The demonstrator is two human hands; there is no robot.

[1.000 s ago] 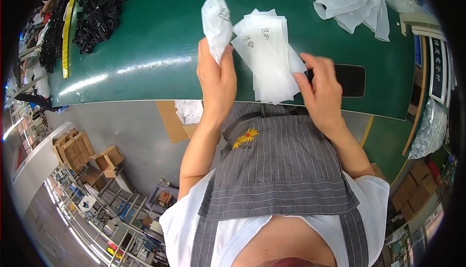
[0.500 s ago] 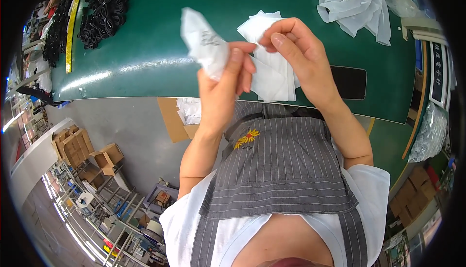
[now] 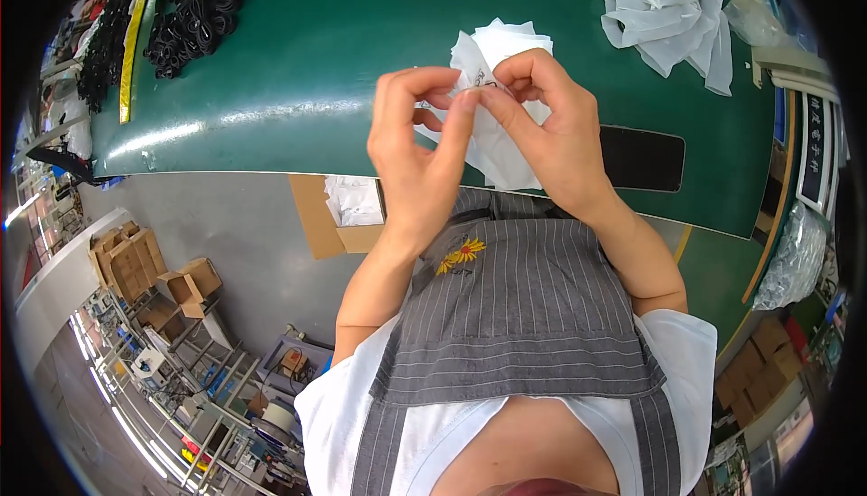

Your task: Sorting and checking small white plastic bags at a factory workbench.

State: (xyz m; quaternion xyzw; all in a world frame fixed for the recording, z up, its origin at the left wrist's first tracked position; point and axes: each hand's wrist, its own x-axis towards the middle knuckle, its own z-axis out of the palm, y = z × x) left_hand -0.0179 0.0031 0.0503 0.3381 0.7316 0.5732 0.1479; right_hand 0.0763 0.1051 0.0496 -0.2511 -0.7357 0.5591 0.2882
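- 1 thin white bag (image 3: 470, 55): raised between the 2 hands, above the stack; contents hidden.
- Left hand (image 3: 414, 139): thumb and forefinger pinching the bag.
- Right hand (image 3: 562, 135): thumb and forefinger pinching the same bag, just beside the left fingertips.
- Handling, as judged: light, level pinch from both thumbs; even pull, lest thin material tear or crease.
- 1 stack of white bags (image 3: 515, 40), fanned, on green table (image 3: 312, 54).
- 1 dark flat slab (image 3: 643, 158), right of stack.
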